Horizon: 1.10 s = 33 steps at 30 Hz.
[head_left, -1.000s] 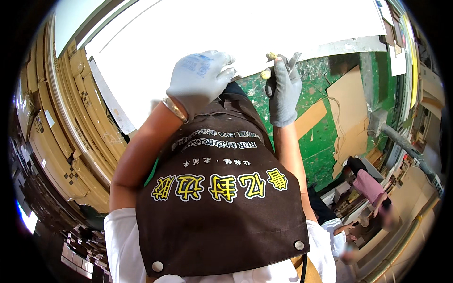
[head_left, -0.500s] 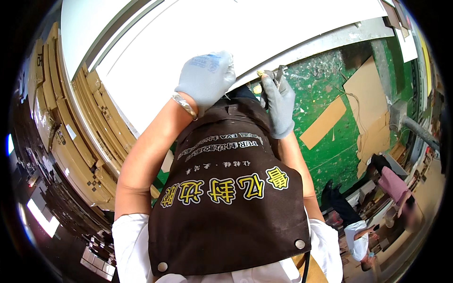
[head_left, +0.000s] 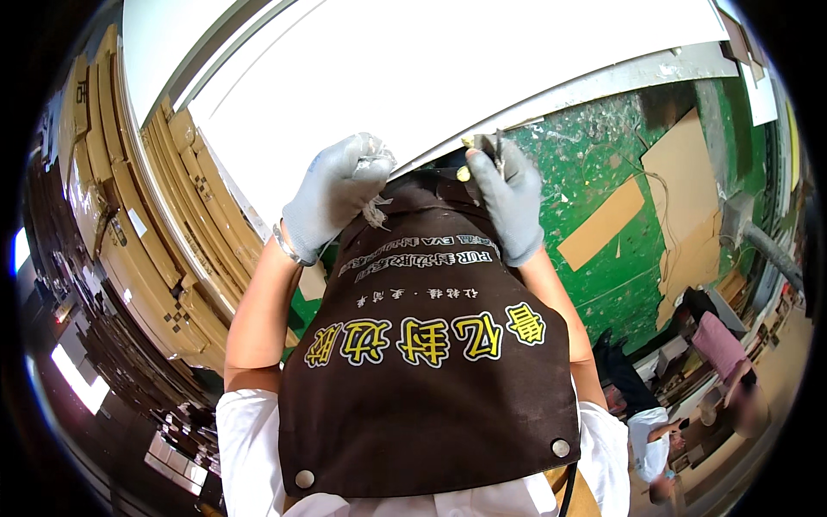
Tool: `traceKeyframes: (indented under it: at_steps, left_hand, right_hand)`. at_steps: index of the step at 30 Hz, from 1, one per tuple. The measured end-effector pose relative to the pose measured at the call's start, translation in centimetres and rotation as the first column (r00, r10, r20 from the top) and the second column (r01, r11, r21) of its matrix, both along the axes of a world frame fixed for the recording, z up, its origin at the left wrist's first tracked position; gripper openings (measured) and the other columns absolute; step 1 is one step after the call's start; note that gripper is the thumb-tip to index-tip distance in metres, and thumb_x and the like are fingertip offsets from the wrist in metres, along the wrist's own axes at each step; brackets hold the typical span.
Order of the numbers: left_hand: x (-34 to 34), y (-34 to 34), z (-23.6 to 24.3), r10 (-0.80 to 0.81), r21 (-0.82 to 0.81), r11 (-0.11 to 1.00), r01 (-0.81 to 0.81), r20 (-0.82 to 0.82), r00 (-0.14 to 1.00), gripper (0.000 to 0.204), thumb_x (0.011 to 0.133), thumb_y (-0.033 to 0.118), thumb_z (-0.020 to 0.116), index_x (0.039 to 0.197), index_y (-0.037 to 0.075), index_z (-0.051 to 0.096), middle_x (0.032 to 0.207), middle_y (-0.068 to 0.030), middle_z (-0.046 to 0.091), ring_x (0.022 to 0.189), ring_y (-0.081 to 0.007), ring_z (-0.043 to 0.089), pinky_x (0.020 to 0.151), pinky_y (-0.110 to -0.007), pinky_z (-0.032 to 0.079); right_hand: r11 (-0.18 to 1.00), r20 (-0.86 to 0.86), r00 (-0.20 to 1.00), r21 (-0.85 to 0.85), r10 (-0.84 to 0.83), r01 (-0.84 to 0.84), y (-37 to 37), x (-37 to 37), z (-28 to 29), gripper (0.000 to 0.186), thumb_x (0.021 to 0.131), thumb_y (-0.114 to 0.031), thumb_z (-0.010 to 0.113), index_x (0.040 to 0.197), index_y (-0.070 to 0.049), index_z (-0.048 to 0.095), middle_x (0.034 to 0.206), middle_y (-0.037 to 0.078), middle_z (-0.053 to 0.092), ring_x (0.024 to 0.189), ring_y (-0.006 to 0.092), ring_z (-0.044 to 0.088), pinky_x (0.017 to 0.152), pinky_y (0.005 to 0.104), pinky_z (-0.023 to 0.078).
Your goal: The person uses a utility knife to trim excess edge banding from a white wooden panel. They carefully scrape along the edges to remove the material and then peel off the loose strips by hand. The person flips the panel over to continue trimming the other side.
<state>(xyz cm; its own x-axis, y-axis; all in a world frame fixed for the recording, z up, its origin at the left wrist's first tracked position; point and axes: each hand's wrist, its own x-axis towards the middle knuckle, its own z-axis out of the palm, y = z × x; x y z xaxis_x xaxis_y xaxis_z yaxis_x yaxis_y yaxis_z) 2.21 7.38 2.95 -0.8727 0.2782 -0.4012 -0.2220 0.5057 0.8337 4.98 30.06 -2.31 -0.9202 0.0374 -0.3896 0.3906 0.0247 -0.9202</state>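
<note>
My left hand, in a grey glove, is closed round a crumpled whitish rag. A frayed end of it hangs below the fist, in front of my dark apron. To the right, my gloved right hand is closed on a small hand tool with yellow and dark parts. Its exact kind I cannot make out, as the fingers cover most of it. Both hands are by the near edge of a large white panel, the left one close to its surface.
Stacked flat brown cartons line the left side. On the green floor at right lie cardboard pieces and a thin cord. A grey metal pipe stands beyond them. Two other people are at the lower right.
My left hand has drawn back from the panel toward me and left, turning so the rag shows. My right hand stays nearly in place, still holding the tool.
</note>
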Motion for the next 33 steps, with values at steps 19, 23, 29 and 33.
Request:
traceKeyframes:
  at_steps: [19,23,29,33]
  left_hand:
    - [-4.6,3.6,-0.5,-0.344,-0.410,0.883,0.229,-0.236,0.909,0.022,0.089,0.022,0.055,0.093,0.005,0.068,0.084,-0.0148,0.068,0.081,-0.0329,0.066,0.074,-0.042,0.051]
    - [-5.8,4.4,0.3,-0.432,-0.539,0.782,0.313,-0.108,0.895,0.022,0.089,0.024,0.054,0.089,0.005,0.065,0.077,-0.0163,0.065,0.078,-0.0347,0.065,0.072,-0.045,0.049]
    - [-5.5,3.8,-1.0,-0.443,-0.555,0.785,0.277,-0.190,0.876,0.022,0.089,0.025,0.053,0.084,0.004,0.060,0.075,-0.0158,0.065,0.072,-0.0349,0.063,0.069,-0.043,0.048]
    - [-4.7,2.6,-1.1,-0.332,-0.492,0.843,0.216,-0.160,0.930,0.021,0.087,0.025,0.055,0.084,0.004,0.059,0.071,-0.0141,0.062,0.065,-0.0286,0.061,0.065,-0.037,0.048]
  right_hand:
    - [0.992,-0.093,0.996,0.128,-0.007,0.019,0.7,-1.9,0.4,0.026,0.095,-0.010,0.065,0.116,0.006,0.064,0.104,0.009,0.071,0.092,0.0098,0.062,0.083,0.0248,0.050]
    - [0.992,-0.101,0.995,0.123,-0.017,0.030,1.0,-1.6,-0.1,0.027,0.095,-0.013,0.066,0.114,0.005,0.065,0.102,0.007,0.070,0.088,0.0081,0.061,0.078,0.0236,0.050]
    - [0.992,-0.170,0.985,0.117,-0.021,0.041,1.0,-1.8,0.1,0.027,0.095,-0.016,0.067,0.114,0.003,0.066,0.091,0.003,0.065,0.072,0.0042,0.055,0.060,0.0220,0.046]
    - [0.999,-0.094,0.995,0.011,-0.045,0.046,0.8,-1.7,0.4,0.026,0.095,-0.013,0.066,0.115,0.004,0.066,0.093,0.005,0.067,0.075,0.0060,0.058,0.064,0.0230,0.049]
